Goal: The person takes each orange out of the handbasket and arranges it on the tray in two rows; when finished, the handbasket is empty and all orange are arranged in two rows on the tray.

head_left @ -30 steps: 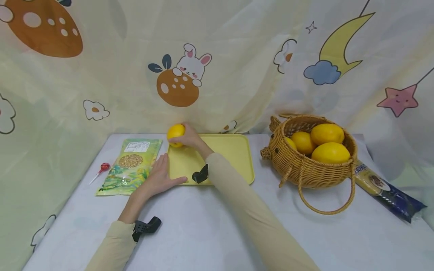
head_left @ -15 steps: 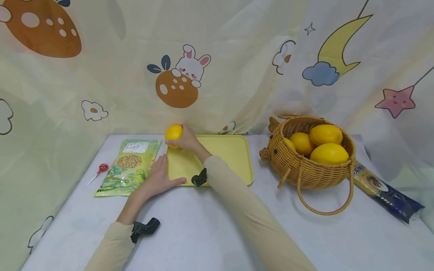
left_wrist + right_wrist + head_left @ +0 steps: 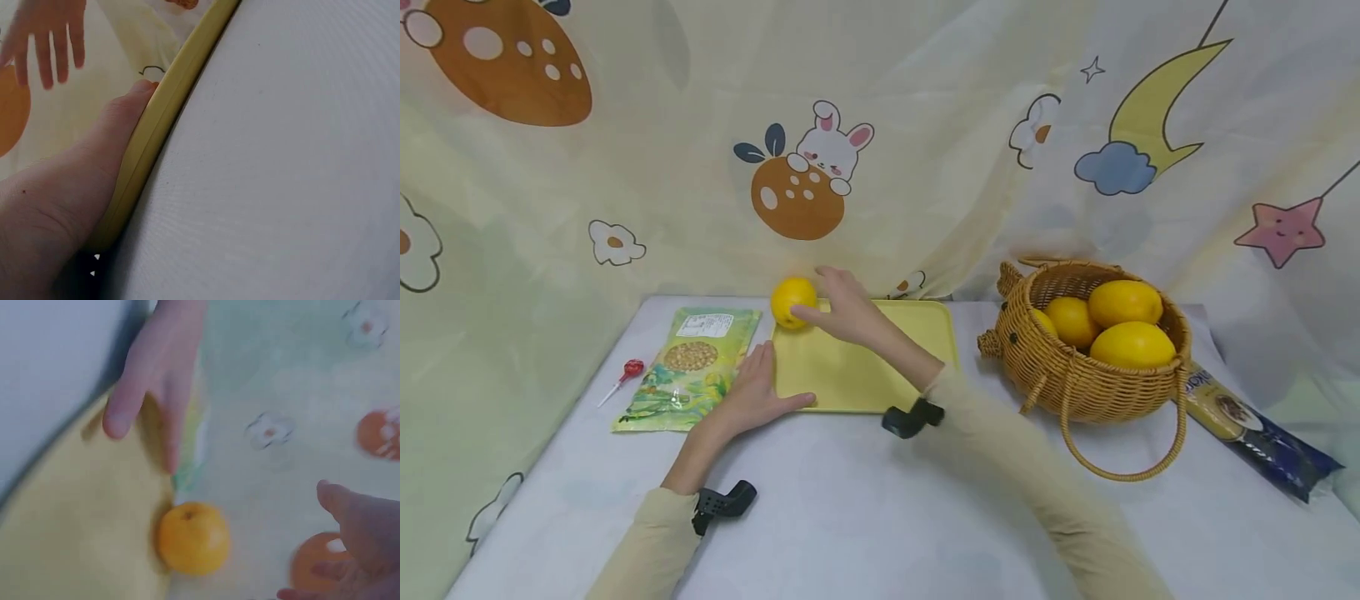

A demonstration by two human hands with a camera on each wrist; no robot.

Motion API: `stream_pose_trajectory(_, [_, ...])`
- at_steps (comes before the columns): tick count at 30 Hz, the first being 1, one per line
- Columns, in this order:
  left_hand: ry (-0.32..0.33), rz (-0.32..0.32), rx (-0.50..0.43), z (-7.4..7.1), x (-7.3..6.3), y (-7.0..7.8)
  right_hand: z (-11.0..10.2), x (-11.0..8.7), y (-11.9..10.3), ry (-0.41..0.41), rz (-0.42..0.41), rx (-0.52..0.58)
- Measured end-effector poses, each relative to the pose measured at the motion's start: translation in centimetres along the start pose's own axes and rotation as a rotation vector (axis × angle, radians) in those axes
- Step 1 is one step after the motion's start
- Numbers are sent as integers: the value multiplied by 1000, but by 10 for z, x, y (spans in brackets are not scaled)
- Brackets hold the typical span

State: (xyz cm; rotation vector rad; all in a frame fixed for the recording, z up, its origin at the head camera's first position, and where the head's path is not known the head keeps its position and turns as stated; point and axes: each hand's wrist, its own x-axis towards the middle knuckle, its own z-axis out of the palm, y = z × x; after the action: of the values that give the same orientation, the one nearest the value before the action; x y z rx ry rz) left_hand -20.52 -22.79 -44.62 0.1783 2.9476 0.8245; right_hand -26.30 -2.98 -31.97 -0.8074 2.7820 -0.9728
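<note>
A round orange (image 3: 793, 302) sits at the far left corner of the yellow tray (image 3: 865, 367); in the right wrist view the orange (image 3: 195, 539) shows its stem end. My right hand (image 3: 853, 315) is spread just right of it, above the tray, holding nothing; the thumb is close to the fruit, and whether it touches is unclear. At the tray's near left corner rests my left hand (image 3: 756, 400), fingers straight along the left side and thumb along the front edge. The left wrist view shows that hand (image 3: 69, 175) against the tray's rim (image 3: 165, 106).
Left of the tray lies a green and yellow bag (image 3: 692, 367) with a bean picture, beside a red lollipop (image 3: 633, 368). To the right stands a wicker pig basket (image 3: 1097, 392) with several yellow fruits (image 3: 1132, 345). A blue and gold packet (image 3: 1262, 433) lies behind it. A printed curtain (image 3: 940, 167) hangs behind.
My right hand has let go of the orange and drawn back to the right, its fingers now spread. The orange stays at the tray's far left corner. My left hand has not moved.
</note>
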Motion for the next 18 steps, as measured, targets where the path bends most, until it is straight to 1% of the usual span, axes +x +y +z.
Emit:
stream_pose_trajectory(2, [-5, 4, 1, -1, 0, 0, -18, -33, 1, -33, -63, 88])
stream_pose_trajectory(5, [-8, 5, 10, -2, 0, -1, -36, -83, 12, -57, -135, 196])
stream_pose_trajectory(7, [-5, 5, 15, -3, -1, -1, -44, -115, 23, -45, -159, 244])
stream_pose_trajectory(10, [-3, 12, 9, -1, -1, -1, -53, -156, 45, 5, -185, 257])
stream_pose_trajectory(12, [-10, 18, 2, 1, 0, 0, -56, -180, 59, 37, -173, 251])
stream_pose_trajectory(14, [-20, 12, -2, 1, -1, 0, -59, -199, 71, 56, -158, 251])
stream_pose_trajectory(16, [-28, 3, 5, 1, -1, 0, -61, -214, 79, 62, -124, 268])
stream_pose_trajectory(18, [-29, 0, 12, 0, -1, 1, -64, -225, 85, 66, -88, 283])
